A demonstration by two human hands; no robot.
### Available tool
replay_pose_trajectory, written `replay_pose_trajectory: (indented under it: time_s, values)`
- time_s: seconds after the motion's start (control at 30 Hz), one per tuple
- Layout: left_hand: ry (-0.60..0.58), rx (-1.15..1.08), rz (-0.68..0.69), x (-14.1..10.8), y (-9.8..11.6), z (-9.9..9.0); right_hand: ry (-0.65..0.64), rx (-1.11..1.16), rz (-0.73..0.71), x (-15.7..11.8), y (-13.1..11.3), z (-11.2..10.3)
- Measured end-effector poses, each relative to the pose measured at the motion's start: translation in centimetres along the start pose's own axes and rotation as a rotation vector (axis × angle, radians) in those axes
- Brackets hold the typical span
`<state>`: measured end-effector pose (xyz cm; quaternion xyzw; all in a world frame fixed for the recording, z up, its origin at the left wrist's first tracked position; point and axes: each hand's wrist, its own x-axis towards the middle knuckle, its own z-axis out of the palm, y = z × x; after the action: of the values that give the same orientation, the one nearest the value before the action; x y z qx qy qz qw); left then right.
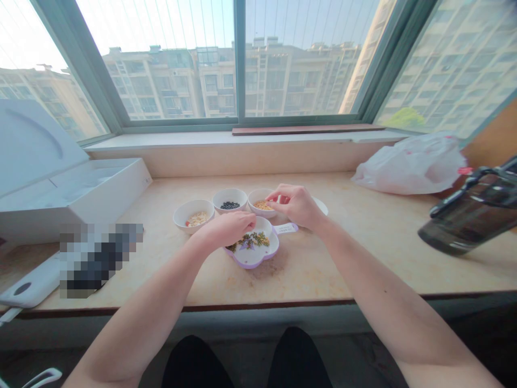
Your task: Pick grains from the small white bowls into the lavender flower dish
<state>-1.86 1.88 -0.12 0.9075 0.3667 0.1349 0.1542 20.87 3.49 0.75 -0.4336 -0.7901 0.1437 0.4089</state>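
A purple-rimmed white dish (249, 264) with a short handle holds green and yellow bits. My left hand (231, 229) is over its upper left part, fingers curled together; what they hold, if anything, is hidden. Behind the dish, my right hand (297, 203) reaches to the right-hand white bowl (258, 193) of yellow grains, its thumb and fingertips bent close together at the bowl's right side. Whether grains are between them is too small to tell. A middle bowl (230, 193) contains black beans, and a left bowl (188, 206) contains pale pieces with something red.
Partly behind my right hand lies a white plate (322, 206). An open white box (109, 188) and a white device (34, 280) are at the left. A plastic bag (410, 164) and a tilted dark pitcher (464, 215) occupy the right. Windows rise behind the counter (388, 258).
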Motion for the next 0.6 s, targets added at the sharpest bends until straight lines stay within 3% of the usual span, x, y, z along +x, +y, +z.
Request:
replay_pose_trajectory:
  time_s: [0.13,0.37,0.6]
  values:
    - [0.090,-0.099,-0.074,0.0,0.1,-0.3,0.045,-0.082,0.020,0.4,0.8,-1.0]
    - [0.215,-0.357,-0.206,0.7,1.1,-0.4,0.076,-0.503,0.288,1.0,3.2,-4.2]
    - [0.242,-0.565,-0.221,0.8,1.8,-0.4,-0.263,-0.643,0.575,0.5,4.4,-5.4]
